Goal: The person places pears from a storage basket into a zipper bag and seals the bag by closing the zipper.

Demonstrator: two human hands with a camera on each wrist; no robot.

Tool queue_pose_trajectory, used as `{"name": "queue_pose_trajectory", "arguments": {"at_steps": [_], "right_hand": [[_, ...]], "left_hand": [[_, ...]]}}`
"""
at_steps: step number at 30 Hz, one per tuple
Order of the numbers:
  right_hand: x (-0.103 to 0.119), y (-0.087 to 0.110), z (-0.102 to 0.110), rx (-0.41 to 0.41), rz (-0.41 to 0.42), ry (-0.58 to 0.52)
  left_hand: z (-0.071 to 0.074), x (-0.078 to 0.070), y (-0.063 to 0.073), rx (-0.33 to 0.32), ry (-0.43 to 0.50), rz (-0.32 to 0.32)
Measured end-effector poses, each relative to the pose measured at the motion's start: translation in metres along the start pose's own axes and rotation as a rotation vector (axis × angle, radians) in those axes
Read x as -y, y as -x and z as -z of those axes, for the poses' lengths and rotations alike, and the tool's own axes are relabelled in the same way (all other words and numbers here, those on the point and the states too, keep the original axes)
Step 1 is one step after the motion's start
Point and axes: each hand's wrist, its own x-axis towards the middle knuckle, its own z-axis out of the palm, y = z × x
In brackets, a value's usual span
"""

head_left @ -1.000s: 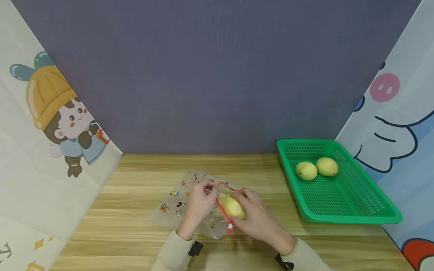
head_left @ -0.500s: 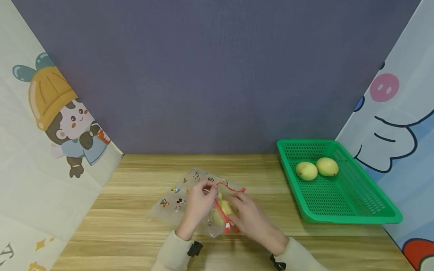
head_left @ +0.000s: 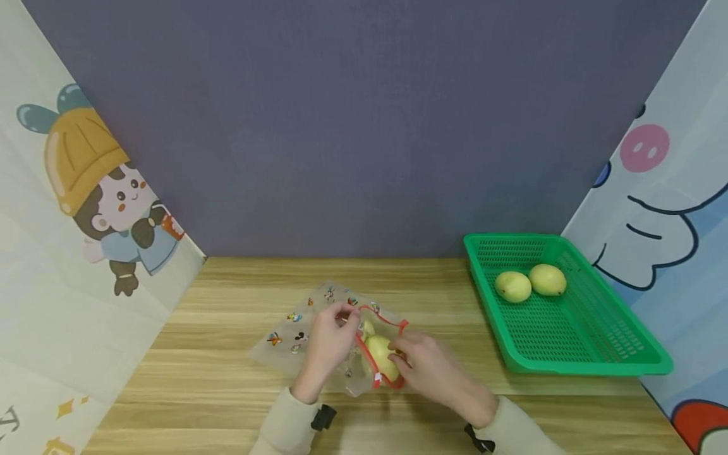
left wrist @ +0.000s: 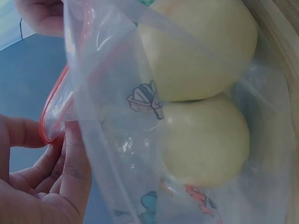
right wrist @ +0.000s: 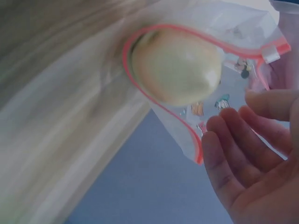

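A clear zip bag [head_left: 281, 357] with cartoon prints and a red zip edge lies on the table, its mouth facing right. My left hand [head_left: 331, 338] pinches the red edge at the mouth, as the left wrist view also shows. Inside sit two yellow mangoes; one mango [head_left: 382, 357] is just within the mouth, and the other mango [left wrist: 205, 140] shows through the plastic in the left wrist view. My right hand [head_left: 429, 370] is at the mouth, fingers loosely bent and holding nothing. Near it, a white slider [right wrist: 270, 54] sits on the zip.
A green plastic basket [head_left: 597, 365] stands on the right with two more mangoes [head_left: 529, 283] at its far end. The wooden table [head_left: 199, 354] meets a dark grey panel [head_left: 364, 139] behind, with printed sheets at both sides.
My right hand has put the mango it held into the bag's mouth, let go and drawn back a little to the right. My left hand keeps its pinch on the edge.
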Motion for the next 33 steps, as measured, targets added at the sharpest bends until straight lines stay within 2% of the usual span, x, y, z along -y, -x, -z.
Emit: {"name": "queue_pose_trajectory", "arguments": {"at_steps": [6, 12, 25, 33], "right_hand": [[-0.004, -0.002, 0.015, 0.018, 0.056, 0.015], [-0.007, -0.005, 0.027, 0.051, 0.094, 0.075], [-0.008, -0.006, 0.054, 0.193, 0.077, 0.168], [-0.015, -0.004, 0.065, 0.185, 0.066, 0.216]], "left_hand": [[0.000, 0.000, -0.001, -0.006, 0.000, -0.010], [0.001, 0.001, -0.001, -0.001, 0.008, -0.008], [0.001, 0.002, 0.000, 0.004, 0.001, 0.014], [0.001, 0.001, 0.000, -0.002, -0.018, 0.036]]}}
